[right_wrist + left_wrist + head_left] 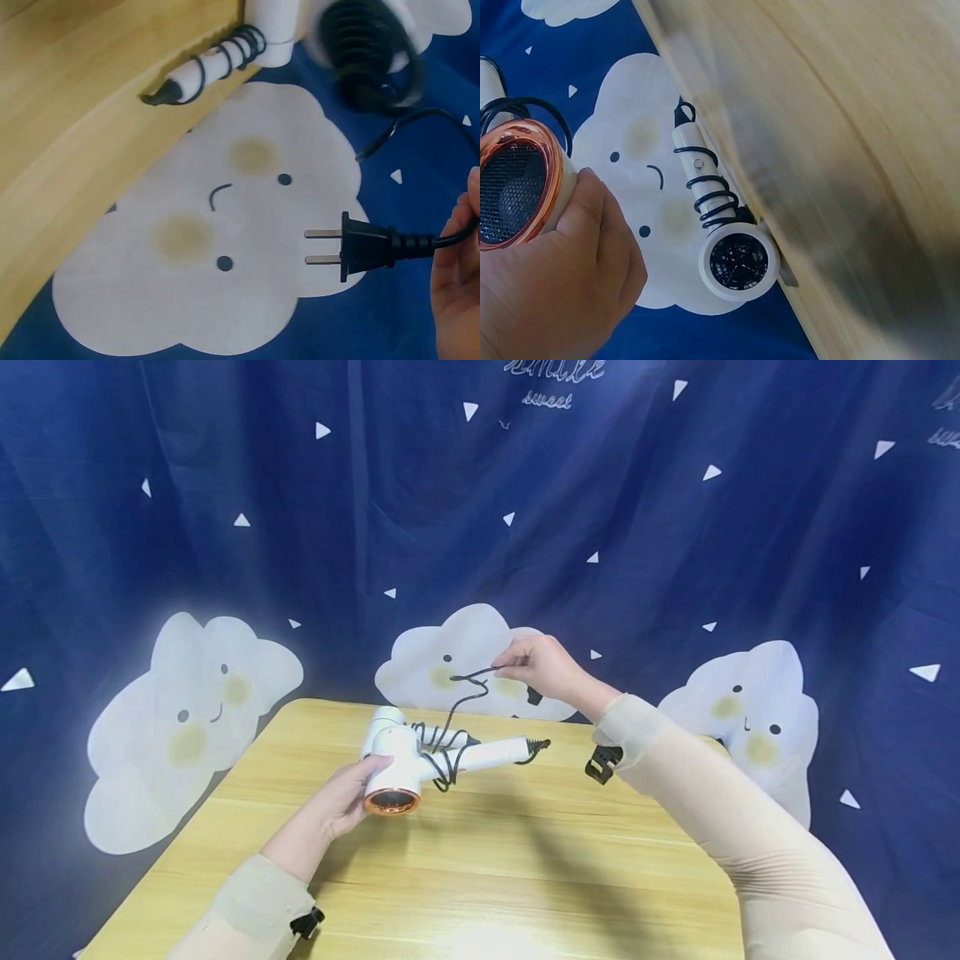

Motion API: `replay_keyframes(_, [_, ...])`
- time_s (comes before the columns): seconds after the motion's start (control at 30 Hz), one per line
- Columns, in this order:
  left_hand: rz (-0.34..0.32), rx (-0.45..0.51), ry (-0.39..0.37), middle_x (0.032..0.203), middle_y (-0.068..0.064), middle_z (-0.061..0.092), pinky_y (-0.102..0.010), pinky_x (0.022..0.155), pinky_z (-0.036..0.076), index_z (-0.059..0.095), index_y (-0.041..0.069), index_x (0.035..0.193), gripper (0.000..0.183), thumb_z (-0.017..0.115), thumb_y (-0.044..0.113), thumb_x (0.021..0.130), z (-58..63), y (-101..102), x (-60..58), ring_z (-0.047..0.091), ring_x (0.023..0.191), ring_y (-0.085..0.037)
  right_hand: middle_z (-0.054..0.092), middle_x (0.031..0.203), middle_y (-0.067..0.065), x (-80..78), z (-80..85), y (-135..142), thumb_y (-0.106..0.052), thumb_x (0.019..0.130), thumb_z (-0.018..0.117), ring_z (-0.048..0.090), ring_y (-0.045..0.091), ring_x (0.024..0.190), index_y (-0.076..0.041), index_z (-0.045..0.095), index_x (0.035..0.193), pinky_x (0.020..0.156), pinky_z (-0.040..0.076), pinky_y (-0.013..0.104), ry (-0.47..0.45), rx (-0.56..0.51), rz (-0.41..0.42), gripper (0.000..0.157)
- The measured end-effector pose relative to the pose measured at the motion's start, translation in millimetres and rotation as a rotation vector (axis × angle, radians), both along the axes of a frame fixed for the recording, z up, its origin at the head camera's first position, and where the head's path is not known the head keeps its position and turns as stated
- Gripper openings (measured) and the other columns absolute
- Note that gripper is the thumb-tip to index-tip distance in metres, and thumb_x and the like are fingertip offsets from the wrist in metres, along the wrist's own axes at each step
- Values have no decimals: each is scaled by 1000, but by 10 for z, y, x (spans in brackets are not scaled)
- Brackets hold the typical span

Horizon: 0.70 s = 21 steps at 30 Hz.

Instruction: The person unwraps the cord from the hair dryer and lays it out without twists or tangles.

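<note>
My left hand (348, 797) grips the body of a white hair dryer (396, 764) with a copper-coloured rim, raised over the table. Its handle points right, with black cord looped round it. In the left wrist view, the hand (577, 262) wraps round the barrel beside the mesh opening. Up near the backdrop, my right hand (543, 667) pinches the black cord (468, 693) that rises from the held dryer. A two-pin plug (367, 247) sticks out beyond the right fingers in the right wrist view.
A second white hair dryer (739, 259), cord coiled round its handle, lies at the back edge of the wooden table (525, 860). Behind the table hangs a dark blue curtain (435, 468) printed with clouds and triangles. Black straps (603, 763) show at both wrists.
</note>
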State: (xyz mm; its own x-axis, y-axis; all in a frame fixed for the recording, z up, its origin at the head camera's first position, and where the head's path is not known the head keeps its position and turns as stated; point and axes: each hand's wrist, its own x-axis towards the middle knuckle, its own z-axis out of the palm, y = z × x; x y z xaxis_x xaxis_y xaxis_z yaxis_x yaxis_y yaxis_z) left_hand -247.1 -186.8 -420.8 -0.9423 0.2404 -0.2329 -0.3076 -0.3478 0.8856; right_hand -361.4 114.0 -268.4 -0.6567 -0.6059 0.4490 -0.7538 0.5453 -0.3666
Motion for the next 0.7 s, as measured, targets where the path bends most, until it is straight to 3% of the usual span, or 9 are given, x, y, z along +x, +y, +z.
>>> replay_keyframes(0.47, [8,5,5,104,-9,56,-30,85,50,22,-9,133,59,49,24,93,8,-38,3,62,92,-18,65,77,-9,-72,-361,241,-15,78,73,58,6,69,-13,75,87,62,49,25,-64,74,-27,10])
replay_keyframes(0.7, [7,-1,8,102,-9,57,-30,85,50,21,-11,134,61,49,25,93,15,-76,17,62,91,-19,67,76,-4,-101,-575,384,-11,76,74,59,8,69,-12,75,82,62,50,26,-84,67,4,6])
